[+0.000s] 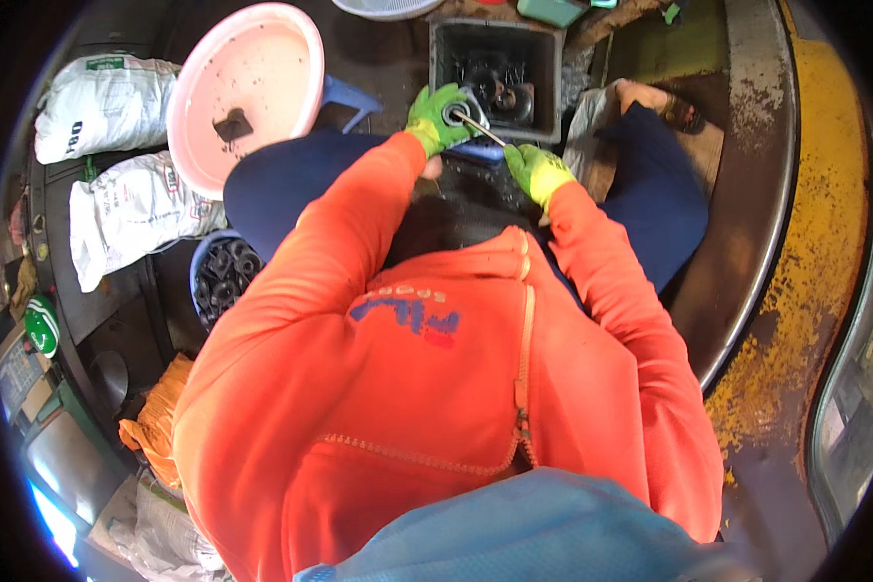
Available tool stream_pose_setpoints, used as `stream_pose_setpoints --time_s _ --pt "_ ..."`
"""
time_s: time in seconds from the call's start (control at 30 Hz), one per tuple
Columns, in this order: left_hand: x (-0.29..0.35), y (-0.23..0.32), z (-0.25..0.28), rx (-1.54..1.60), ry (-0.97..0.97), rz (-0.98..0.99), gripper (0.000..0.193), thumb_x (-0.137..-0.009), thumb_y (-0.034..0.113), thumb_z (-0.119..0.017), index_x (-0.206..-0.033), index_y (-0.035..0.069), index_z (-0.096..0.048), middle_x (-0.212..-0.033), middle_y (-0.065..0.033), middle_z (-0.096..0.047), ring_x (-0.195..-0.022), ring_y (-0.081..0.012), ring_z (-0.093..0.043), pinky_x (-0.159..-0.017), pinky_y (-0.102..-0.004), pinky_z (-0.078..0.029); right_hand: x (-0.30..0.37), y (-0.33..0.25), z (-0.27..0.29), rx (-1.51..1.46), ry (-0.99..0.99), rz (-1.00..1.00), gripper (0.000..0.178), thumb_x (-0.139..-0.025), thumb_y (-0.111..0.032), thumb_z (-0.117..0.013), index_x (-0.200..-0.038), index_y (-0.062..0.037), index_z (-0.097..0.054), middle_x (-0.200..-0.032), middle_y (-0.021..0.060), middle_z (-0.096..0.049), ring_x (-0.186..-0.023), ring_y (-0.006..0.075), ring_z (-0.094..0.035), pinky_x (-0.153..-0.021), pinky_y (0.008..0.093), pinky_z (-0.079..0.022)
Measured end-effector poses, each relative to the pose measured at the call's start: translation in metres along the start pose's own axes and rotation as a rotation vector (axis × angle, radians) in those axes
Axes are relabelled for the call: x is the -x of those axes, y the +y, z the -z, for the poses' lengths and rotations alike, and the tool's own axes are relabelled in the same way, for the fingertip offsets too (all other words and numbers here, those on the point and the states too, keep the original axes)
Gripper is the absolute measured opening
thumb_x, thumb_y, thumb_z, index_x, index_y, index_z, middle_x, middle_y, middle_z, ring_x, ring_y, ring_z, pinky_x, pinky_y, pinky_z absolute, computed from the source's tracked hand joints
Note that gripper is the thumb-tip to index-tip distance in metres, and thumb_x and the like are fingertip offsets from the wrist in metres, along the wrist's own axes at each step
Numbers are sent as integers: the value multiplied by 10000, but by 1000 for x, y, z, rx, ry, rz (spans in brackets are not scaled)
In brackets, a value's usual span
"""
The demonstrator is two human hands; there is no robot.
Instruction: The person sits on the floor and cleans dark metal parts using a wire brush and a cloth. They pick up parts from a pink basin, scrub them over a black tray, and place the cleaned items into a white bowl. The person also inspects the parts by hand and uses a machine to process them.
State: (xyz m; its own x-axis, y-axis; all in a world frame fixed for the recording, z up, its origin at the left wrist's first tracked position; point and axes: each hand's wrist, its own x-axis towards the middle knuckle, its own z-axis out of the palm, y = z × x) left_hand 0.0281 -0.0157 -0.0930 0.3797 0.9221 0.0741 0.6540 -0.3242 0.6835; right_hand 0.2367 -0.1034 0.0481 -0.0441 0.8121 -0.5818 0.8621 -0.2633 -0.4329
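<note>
In a green glove, my left hand [431, 122] is closed around a round, hollow part [476, 103] with a pale rim and a dark centre. My right hand [539, 175], gloved in green and yellow, grips a thin metal rod [482, 130]. The rod slants up and left, and its far end meets the dark centre of the round part; how deep it reaches cannot be made out. Just beyond both hands stands a dark rectangular bin [557, 73] holding black round parts [502, 95]. A bit of blue [477, 151] shows below the bin.
A large pink basin [177, 126] with a dark piece [233, 124] inside leans at the left, beside a blue stool [349, 100]. White sacks [131, 209] lie farther left. Near my left side, a blue tub holds black ring-shaped parts [225, 276]. A worn yellow metal edge [807, 281] curves along the right.
</note>
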Motion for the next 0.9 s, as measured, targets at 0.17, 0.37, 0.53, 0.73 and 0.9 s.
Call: stream_pose_setpoints --time_s 0.17,0.37,0.53,0.73,0.9 --pt "-43 13 41 512 404 216 466 -615 289 -833 -973 50 -656 -905 -99 -670 -815 -188 -616 -780 -324 -495 31 19 26 -850 342 148 296 -959 -317 -529 -982 -40 -629 -756 -26 -547 -678 65 -457 -608 229 -375" --pt "-168 -28 98 143 461 372 761 -735 457 -739 -1261 -35 -493 -1246 -201 -551 -1111 -299 -551 -956 -400 -418 60 40 38 -1343 190 -31 284 -972 -318 -487 -852 -77 -580 -657 -47 -436 -569 29 -356 -494 187 -270" --pt "-188 -68 87 -597 -151 235 790 -816 586 -564 -1314 -18 -454 -1323 -249 -479 -1182 -368 -502 -998 -454 -382 47 23 47 -1503 379 94 232 -973 -277 -485 -939 -67 -576 -649 -61 -404 -561 29 -344 -488 181 -263" --pt "-144 0 59 -268 281 -137 652 -884 538 -511 -1311 46 -490 -1265 -204 -542 -1125 -357 -536 -991 -458 -387 46 28 54 -1534 317 -45 173 -962 -232 -498 -977 -81 -581 -646 -61 -403 -509 29 -315 -432 189 -224" --pt "-54 94 24 -211 -24 -706 451 -842 273 -551 -1243 66 -544 -1210 -133 -572 -1090 -291 -555 -938 -373 -458 20 24 16 -753 470 130 211 -970 -226 -489 -1075 -67 -578 -768 11 -547 -648 115 -510 -584 255 -428"
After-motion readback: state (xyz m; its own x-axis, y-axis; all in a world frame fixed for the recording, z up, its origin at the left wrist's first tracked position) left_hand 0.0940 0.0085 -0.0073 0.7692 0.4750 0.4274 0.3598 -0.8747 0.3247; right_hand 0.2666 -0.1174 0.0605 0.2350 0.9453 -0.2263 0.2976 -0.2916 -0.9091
